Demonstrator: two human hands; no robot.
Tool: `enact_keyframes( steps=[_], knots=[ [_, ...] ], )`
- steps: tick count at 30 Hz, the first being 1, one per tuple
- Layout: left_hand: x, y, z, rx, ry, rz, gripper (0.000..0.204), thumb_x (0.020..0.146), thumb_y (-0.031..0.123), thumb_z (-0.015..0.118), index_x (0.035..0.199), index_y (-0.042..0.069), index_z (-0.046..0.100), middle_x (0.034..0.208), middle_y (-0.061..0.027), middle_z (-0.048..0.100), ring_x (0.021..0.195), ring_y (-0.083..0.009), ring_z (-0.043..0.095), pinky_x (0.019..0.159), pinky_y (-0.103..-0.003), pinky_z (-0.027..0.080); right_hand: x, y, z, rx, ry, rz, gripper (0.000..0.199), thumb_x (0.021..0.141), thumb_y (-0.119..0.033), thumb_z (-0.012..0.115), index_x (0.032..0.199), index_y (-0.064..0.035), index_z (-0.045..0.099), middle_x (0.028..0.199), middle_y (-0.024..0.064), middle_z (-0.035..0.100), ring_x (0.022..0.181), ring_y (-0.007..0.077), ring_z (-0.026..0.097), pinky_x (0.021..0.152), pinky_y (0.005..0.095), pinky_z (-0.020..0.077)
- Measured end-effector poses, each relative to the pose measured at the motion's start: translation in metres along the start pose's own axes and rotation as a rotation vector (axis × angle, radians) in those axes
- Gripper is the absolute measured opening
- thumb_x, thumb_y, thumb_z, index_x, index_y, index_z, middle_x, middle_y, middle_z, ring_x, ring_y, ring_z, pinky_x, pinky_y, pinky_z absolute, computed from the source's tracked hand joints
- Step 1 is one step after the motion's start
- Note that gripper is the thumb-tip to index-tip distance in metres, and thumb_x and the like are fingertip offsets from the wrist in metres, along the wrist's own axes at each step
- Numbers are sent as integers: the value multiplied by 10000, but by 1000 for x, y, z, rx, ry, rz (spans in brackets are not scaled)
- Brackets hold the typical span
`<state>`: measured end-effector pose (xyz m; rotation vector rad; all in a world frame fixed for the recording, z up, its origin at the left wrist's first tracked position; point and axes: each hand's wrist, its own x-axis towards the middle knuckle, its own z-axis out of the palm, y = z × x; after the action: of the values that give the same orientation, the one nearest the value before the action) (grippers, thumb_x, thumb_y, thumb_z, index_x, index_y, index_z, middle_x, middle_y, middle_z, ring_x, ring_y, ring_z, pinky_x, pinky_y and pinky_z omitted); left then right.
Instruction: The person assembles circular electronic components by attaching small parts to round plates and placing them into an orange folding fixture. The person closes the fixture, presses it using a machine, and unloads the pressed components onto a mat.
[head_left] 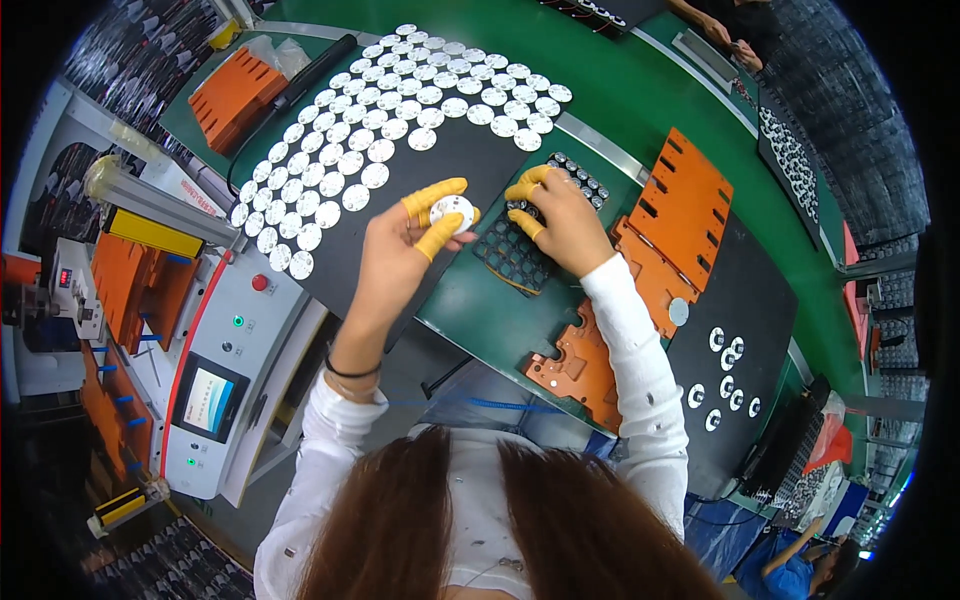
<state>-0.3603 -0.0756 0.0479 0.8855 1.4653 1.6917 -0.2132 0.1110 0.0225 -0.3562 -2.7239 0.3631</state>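
I'm seeing my left hand pinching one white disc in yellow-capped fingertips, just left of the black grid tray. Right hand is pressing curled fingers onto tray's top; grasping anything? can't tell. Tray's holding dark round parts, approx. seven visible. Many discs are lying beyond it on black mat.

My left grip, capped in matt yellow rubber finger cots, pinches a smooth white plastic disc. My right grip wears the same cots over a dark plastic grid tray. The bench is matt green; the mat is dull black; the orange plates look like smooth plastic.
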Motion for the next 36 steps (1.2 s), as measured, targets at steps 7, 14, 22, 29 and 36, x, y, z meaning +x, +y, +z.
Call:
enact_keyframes(
  steps=[7,14,22,29,36],
  knots=[
    [-40,12,47,-237,-18,11,448,973,30,590,1400,-46,481,1200,-181,668,973,-202,697,739,-252,548,-60,-93,-72,626,425,116,324,750,29,766,1061,-6,683,989,99,663,816,198,642,699,287,518],
    [-56,21,89,-312,-387,37,474,1008,61,538,1444,-66,404,1423,-184,512,1212,-205,575,999,-329,491,-120,-93,-72,581,588,356,362,726,20,796,1075,10,697,1007,131,667,891,260,667,765,318,540],
    [-67,7,112,-446,-520,-26,559,925,53,658,1424,-56,430,1431,-185,504,1252,-260,562,1035,-370,484,-154,-95,-85,659,649,359,373,723,37,794,1088,13,720,1032,134,673,913,250,648,777,328,531],
    [-70,2,133,-448,-504,28,559,884,43,704,1384,-51,473,1408,-186,529,1213,-259,594,994,-368,518,-167,-91,-92,642,662,375,390,708,8,820,1087,-12,732,1037,121,677,920,239,590,750,320,515],
    [-67,-8,148,-253,-445,193,586,827,53,758,1348,-47,510,1373,-185,566,1193,-243,609,978,-348,518,-174,-88,-88,525,736,396,380,689,-8,828,1058,-19,740,976,99,683,871,246,592,709,322,497]
  ],
)
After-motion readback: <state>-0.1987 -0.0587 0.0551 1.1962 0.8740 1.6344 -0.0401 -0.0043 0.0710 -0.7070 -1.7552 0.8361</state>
